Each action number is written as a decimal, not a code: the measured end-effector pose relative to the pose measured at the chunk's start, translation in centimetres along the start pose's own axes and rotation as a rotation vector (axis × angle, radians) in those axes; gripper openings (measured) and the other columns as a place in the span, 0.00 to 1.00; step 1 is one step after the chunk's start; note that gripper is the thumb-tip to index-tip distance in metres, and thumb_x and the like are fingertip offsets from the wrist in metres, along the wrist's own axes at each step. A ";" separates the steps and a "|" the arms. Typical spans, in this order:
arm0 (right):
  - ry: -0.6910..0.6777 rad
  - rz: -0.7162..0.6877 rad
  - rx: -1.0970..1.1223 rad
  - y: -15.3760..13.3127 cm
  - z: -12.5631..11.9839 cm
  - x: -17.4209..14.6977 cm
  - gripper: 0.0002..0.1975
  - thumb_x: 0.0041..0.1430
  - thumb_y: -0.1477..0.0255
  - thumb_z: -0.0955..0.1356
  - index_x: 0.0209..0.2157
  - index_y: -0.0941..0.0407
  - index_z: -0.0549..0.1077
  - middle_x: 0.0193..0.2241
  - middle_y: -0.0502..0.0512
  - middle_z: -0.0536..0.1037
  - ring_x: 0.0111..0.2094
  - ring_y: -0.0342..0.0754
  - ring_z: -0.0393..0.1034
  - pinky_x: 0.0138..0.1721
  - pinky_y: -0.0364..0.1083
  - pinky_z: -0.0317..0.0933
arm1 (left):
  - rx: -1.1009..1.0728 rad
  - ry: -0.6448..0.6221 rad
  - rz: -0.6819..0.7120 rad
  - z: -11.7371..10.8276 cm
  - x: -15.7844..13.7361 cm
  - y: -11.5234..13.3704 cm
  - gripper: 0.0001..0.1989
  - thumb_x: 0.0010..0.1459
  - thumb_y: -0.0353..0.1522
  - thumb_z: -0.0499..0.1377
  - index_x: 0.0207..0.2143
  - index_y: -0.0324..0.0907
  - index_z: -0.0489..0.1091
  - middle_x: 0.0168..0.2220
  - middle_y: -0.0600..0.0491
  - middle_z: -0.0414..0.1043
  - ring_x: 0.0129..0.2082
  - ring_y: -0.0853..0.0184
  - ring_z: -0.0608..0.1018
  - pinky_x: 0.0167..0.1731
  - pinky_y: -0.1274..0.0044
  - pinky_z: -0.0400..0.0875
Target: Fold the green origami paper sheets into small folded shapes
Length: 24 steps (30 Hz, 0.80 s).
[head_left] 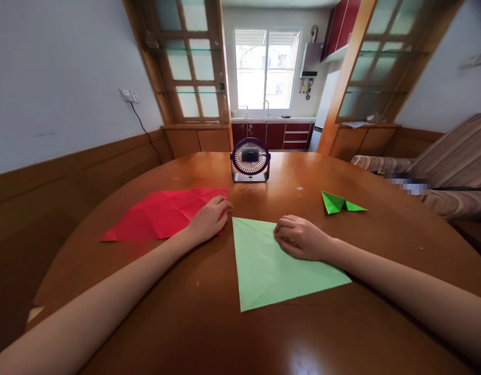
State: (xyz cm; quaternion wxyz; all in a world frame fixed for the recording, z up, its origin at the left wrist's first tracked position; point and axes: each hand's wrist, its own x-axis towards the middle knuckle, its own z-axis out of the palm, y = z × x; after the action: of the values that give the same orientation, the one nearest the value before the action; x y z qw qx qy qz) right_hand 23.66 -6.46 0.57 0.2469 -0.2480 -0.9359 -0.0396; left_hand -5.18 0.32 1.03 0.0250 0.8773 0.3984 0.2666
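Observation:
On the wooden table a light green sheet of paper (279, 276) lies in front of me, one corner pointing to the right. My right hand (301, 237) is on its upper edge, fingers curled together and closed on the paper there. To the left a larger red sheet of paper (162, 211) with several fold creases is spread out. My left hand (211, 216) rests over its right end, fingers loosely bent and a little apart, holding nothing that I can see. A small folded green paper piece (334, 203) stands on the right, beyond my right hand.
A small dark purple fan (250, 158) stands at the far side of the table (178, 333). Small scraps lie on the tabletop. At the right is a striped sofa (451, 151). Behind are glass-shelved cabinets (197, 136) and a kitchen window (267, 70).

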 end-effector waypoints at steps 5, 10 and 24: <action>-0.001 0.000 -0.003 0.0 0.0 0.0 0.08 0.61 0.77 0.61 0.33 0.58 0.70 0.31 0.58 0.73 0.33 0.48 0.66 0.36 0.47 0.63 | 0.053 -0.005 0.100 0.0 -0.1 0.2 0.14 0.60 0.27 0.48 0.36 0.40 0.74 0.38 0.49 0.73 0.40 0.61 0.74 0.45 0.68 0.70; -0.006 0.000 -0.008 -0.1 -0.1 0.0 0.08 0.61 0.77 0.61 0.32 0.58 0.71 0.31 0.58 0.73 0.33 0.47 0.65 0.36 0.47 0.62 | 0.107 -0.084 0.222 0.6 -0.4 1.6 0.16 0.61 0.26 0.49 0.43 0.38 0.75 0.40 0.47 0.73 0.40 0.62 0.74 0.43 0.70 0.69; -0.003 0.006 -0.011 -0.1 0.0 0.0 0.08 0.61 0.77 0.61 0.33 0.58 0.70 0.31 0.57 0.72 0.34 0.48 0.66 0.37 0.47 0.63 | 0.309 -0.217 0.345 0.8 0.4 2.8 0.19 0.64 0.31 0.49 0.55 0.43 0.69 0.40 0.47 0.68 0.41 0.60 0.70 0.41 0.69 0.66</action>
State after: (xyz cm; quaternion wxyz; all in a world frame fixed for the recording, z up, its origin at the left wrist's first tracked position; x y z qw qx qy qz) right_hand 23.63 -6.52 0.56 0.2445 -0.2524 -0.9352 -0.0436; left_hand -2.62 -1.16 1.24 -0.1129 0.9491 0.2736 0.1073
